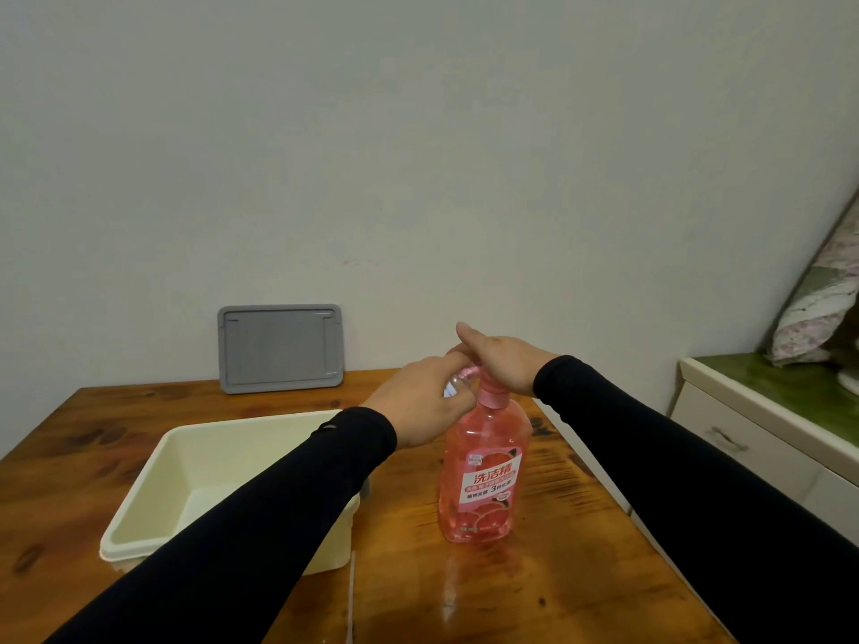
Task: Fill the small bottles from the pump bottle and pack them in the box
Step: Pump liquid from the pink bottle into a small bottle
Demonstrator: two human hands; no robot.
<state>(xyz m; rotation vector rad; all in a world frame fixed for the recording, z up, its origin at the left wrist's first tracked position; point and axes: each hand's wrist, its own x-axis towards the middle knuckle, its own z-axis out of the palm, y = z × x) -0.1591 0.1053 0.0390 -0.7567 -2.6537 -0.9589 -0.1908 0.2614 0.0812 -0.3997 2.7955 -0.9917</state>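
A pink pump bottle (483,476) of dish soap stands upright on the wooden table (534,587). My right hand (502,360) lies flat on its pump head, palm down with fingers straight. My left hand (425,406) grips a small clear bottle (453,388) right under the pink spout; my fingers hide most of it. A cream plastic box (153,485) sits open to the left, partly covered by my left sleeve. Its visible inside holds nothing.
A grey lid (280,348) leans upright against the wall at the table's back edge. To the right, across a gap, stands a white cabinet (753,439) with a green top and a flowered bundle (818,313) on it.
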